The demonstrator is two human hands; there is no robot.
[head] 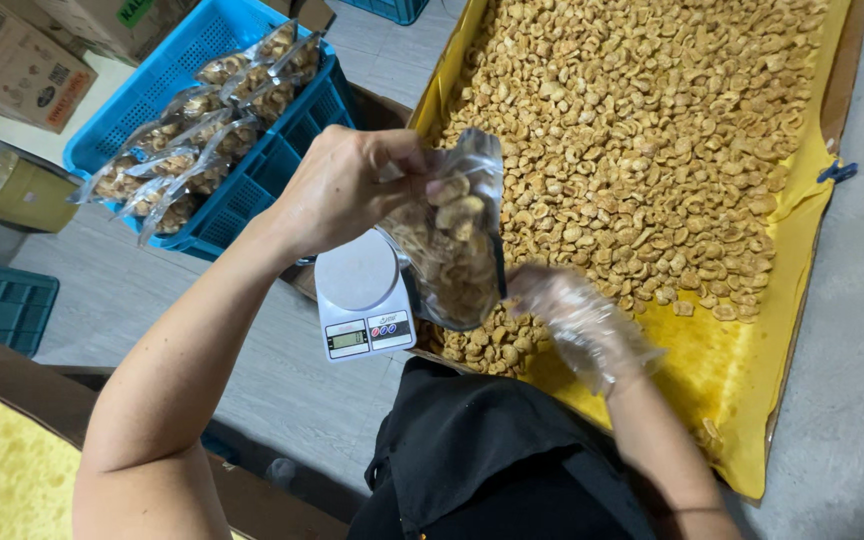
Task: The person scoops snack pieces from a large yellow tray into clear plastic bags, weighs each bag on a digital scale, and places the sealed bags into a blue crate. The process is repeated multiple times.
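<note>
Clear plastic pouch, partly filled with pale golden snack pieces, is pinched at its top by the bare left hand, held just above the small white digital kitchen scale. The right hand, in a thin transparent glove, is blurred; its grip cannot be told, low among loose golden snack pieces on the yellow-lined tray. Far left, a blue plastic crate holds filled clear pouches.
</note>
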